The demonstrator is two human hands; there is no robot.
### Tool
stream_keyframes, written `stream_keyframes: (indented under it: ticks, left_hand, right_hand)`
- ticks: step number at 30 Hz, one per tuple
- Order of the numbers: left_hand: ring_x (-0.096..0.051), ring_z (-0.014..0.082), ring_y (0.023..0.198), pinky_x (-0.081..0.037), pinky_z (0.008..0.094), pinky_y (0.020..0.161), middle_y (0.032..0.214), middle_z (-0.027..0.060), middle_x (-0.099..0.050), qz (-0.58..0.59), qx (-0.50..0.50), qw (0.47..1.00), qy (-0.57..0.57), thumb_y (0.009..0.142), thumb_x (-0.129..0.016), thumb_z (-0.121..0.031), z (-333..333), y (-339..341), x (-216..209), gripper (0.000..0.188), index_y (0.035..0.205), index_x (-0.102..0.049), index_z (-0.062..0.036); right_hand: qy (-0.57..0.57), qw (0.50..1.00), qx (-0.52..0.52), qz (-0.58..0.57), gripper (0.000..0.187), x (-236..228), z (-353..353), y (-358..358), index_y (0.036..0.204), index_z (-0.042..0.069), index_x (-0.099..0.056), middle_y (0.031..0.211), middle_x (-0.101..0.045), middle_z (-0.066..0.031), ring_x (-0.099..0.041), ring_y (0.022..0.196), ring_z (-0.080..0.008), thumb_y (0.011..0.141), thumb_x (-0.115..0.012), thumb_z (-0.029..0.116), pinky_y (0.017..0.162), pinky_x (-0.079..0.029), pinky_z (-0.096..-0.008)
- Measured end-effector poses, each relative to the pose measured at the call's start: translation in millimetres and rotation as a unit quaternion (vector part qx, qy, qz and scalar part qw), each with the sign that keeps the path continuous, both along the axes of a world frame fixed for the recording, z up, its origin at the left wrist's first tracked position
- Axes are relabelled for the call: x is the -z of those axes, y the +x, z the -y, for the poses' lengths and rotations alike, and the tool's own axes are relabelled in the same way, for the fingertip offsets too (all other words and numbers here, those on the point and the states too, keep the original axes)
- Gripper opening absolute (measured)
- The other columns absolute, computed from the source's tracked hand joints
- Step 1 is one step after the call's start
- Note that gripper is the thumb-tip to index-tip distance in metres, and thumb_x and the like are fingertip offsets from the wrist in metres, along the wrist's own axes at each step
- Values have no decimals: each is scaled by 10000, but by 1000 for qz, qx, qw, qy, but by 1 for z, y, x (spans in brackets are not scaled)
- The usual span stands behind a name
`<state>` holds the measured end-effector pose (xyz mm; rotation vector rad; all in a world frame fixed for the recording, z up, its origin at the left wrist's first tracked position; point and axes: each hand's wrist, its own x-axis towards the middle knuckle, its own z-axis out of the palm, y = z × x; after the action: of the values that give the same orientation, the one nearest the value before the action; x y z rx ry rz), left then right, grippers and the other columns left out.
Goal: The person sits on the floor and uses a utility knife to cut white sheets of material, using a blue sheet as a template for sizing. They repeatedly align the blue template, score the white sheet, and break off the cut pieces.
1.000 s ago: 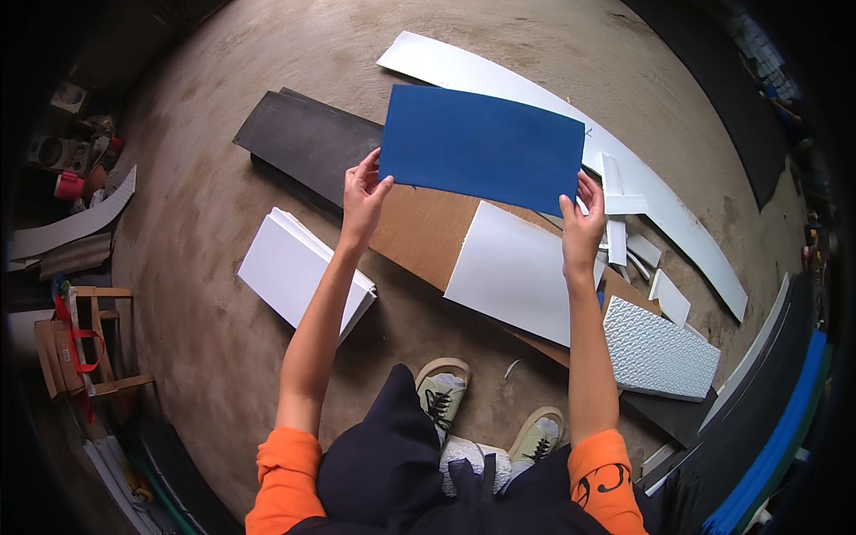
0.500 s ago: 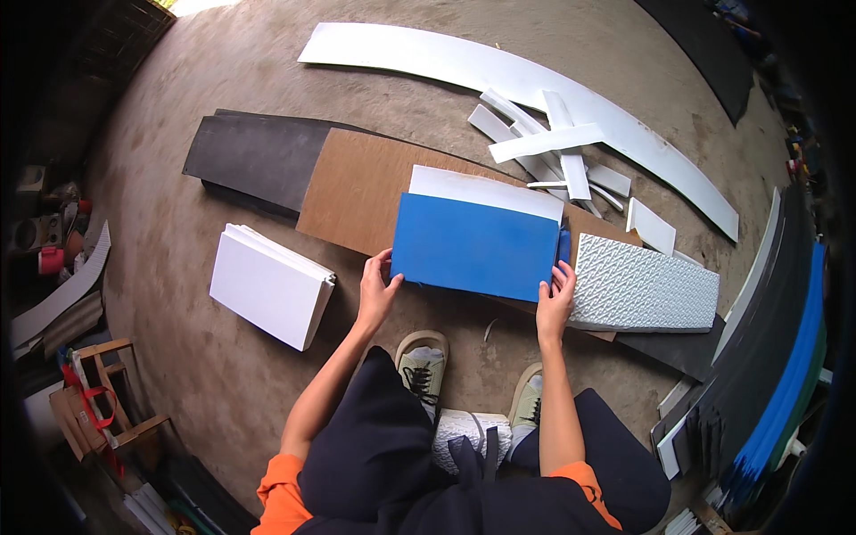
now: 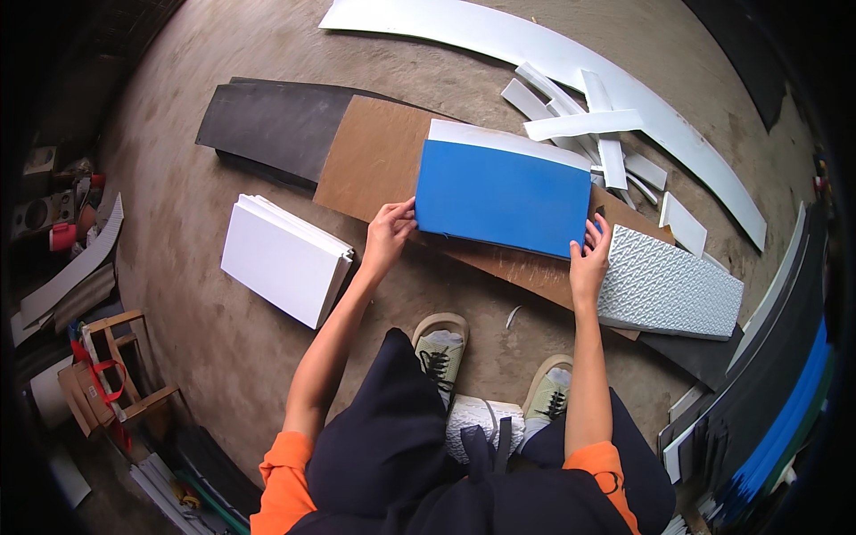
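Observation:
A flat blue sheet (image 3: pixel 504 196) lies over a white sheet (image 3: pixel 508 138), whose far strip shows beyond it. Both rest on a brown board (image 3: pixel 370 156) set on dark grey boards (image 3: pixel 272 125). My left hand (image 3: pixel 390 234) pinches the blue sheet's near left corner. At the near right corner my right hand (image 3: pixel 590 259) holds its edge between thumb and fingers. What lies under the blue sheet is mostly hidden. Beside my right hand sits a white block with a textured top (image 3: pixel 669 281).
A stack of white sheets (image 3: pixel 283 259) stands on the floor at left. White offcut strips (image 3: pixel 584 125) lie in a heap near a long white strip (image 3: pixel 535 45). Dark and blue sheets (image 3: pixel 789 401) lean at right; a wooden frame (image 3: pixel 116 366) stands at left.
The blue sheet and the white one beneath have slid slightly farther away over the brown board, with both my hands still at the blue sheet's corners. The whole view has also shifted.

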<state>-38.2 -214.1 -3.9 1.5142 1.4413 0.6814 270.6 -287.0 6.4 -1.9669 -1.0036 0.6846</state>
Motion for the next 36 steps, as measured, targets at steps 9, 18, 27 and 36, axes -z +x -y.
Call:
stream_keyframes:
  ticks: [9,18,27,36]
  left_hand:
    - [-575,158,922,-497,284,807,1071,90,-540,8,-3,999,50,730,-611,38,7,2,6,512,1211,-493,-93]
    - [-546,270,926,-469,344,800,1078,118,-542,-181,86,951,235,641,-666,28,15,4,2,631,1226,-468,-101]
    - [-556,250,857,-476,338,750,979,114,-566,-214,135,928,273,648,-664,12,9,-3,6,598,1210,-483,-80]
    - [-557,247,832,-472,334,750,969,113,-571,-216,140,922,290,634,-660,25,9,-4,8,600,1202,-487,-63]
  right_hand:
    - [-6,999,-28,34,602,4,1,-1,1270,80,-321,1189,-470,-156,-487,1068,-255,739,-560,-75,906,-415,-367]
    - [29,999,-11,-19,442,5,0,6,1158,59,-462,1102,-536,-137,-548,966,-229,742,-553,-59,820,-465,-328]
    - [16,999,-9,-47,365,7,-4,19,1075,22,-512,986,-574,-110,-568,886,-162,728,-590,-59,783,-504,-288]
    - [15,997,-21,-79,407,11,-4,23,1090,32,-498,951,-569,-97,-559,864,-148,712,-595,-81,770,-503,-276]
